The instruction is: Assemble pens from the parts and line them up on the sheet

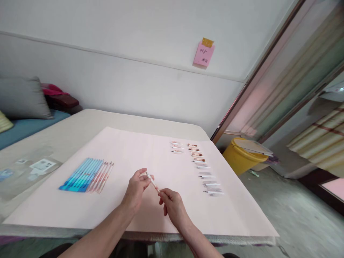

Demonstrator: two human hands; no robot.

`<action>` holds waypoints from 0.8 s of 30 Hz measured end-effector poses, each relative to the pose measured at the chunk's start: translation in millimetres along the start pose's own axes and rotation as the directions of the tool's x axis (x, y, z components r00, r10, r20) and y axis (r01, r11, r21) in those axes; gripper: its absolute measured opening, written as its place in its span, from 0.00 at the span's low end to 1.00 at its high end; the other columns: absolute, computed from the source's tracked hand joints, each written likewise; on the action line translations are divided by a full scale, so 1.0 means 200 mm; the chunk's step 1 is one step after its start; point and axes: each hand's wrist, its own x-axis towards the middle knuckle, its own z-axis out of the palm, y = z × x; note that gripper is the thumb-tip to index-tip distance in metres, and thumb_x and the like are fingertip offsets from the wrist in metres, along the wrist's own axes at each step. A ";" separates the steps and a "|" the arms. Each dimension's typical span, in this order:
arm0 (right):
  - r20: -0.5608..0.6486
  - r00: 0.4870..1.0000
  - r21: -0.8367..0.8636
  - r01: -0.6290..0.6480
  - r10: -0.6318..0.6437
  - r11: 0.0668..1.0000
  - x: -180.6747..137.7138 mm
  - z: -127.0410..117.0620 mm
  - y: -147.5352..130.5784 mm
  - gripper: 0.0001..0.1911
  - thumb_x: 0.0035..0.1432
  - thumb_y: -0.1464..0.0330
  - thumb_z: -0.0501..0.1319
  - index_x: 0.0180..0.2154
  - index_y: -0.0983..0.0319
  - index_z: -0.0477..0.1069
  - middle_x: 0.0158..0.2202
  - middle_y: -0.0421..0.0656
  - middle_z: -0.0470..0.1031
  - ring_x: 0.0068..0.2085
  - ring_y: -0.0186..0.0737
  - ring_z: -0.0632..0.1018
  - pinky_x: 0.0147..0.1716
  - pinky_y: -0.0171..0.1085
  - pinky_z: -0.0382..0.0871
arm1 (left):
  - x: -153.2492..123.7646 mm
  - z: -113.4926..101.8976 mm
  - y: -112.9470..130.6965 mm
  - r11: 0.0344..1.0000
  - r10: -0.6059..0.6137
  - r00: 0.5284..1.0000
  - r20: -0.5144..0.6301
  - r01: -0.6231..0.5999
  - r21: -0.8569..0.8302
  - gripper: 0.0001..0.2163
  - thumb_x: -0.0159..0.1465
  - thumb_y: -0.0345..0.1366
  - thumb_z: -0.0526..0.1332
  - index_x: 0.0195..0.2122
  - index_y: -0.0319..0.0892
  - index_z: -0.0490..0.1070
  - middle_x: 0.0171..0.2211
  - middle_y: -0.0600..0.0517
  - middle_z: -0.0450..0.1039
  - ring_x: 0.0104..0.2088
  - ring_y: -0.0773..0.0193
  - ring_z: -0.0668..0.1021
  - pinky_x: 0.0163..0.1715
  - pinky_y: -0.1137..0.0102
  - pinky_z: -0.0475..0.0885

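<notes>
A slim white pen with orange-red markings [152,182] is held at a slant above the pink-white sheet. My left hand [136,188] is closed around its upper end, thumb and fingers together. At the lower end, the thumb and fingers of my right hand [172,205] pinch the barrel. To the left lies a tight row of blue pens [82,175], with several red-and-white patterned pens [101,177] beside them. Small pen parts with dark tips [205,175] form a column on the right. A shorter group of similar parts [176,147] lies left of its top.
The sheet [145,150] covers much of a table set against a white wall. A clear plastic bag with labels [34,168] lies at the left. A yellow bin [242,156] stands on the floor to the right. A pink note [203,54] is taped to the wall.
</notes>
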 end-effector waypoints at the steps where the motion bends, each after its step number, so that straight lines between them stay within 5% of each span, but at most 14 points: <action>1: 0.000 1.000 0.001 -0.003 0.003 1.000 0.00 0.00 0.00 0.14 0.57 0.60 0.52 0.25 0.63 0.66 0.22 0.36 0.67 0.14 0.25 0.63 0.13 0.28 0.53 | 0.00 0.00 0.00 1.000 0.002 1.000 -0.009 -0.002 0.001 0.24 0.47 0.35 0.68 0.46 0.40 0.67 0.31 0.49 0.73 0.36 0.62 0.75 0.41 0.66 0.65; 5: 0.008 1.000 0.007 -0.004 0.004 1.000 0.00 0.01 0.01 0.14 0.57 0.60 0.52 0.26 0.63 0.66 0.22 0.36 0.67 0.13 0.24 0.63 0.12 0.27 0.52 | 0.01 0.00 -0.01 0.998 0.031 0.997 -0.078 -0.026 0.058 0.23 0.47 0.38 0.68 0.44 0.41 0.67 0.27 0.53 0.70 0.33 0.63 0.74 0.41 0.66 0.66; 10: 0.007 1.000 0.029 -0.013 0.013 0.999 0.00 0.01 0.01 0.13 0.57 0.62 0.51 0.26 0.63 0.66 0.21 0.36 0.66 0.13 0.24 0.63 0.11 0.27 0.51 | 0.01 -0.01 -0.02 0.999 0.011 1.000 -0.006 -0.011 0.049 0.24 0.47 0.35 0.67 0.46 0.40 0.66 0.31 0.50 0.72 0.35 0.63 0.75 0.42 0.66 0.65; 24: 0.021 0.999 0.086 -0.038 0.036 0.996 0.00 0.01 -0.01 0.13 0.56 0.63 0.53 0.25 0.64 0.67 0.21 0.35 0.66 0.12 0.24 0.62 0.12 0.28 0.48 | 0.00 0.00 0.00 1.000 -0.008 0.999 -0.042 0.008 0.021 0.26 0.47 0.37 0.68 0.48 0.38 0.65 0.29 0.52 0.71 0.32 0.65 0.74 0.39 0.66 0.66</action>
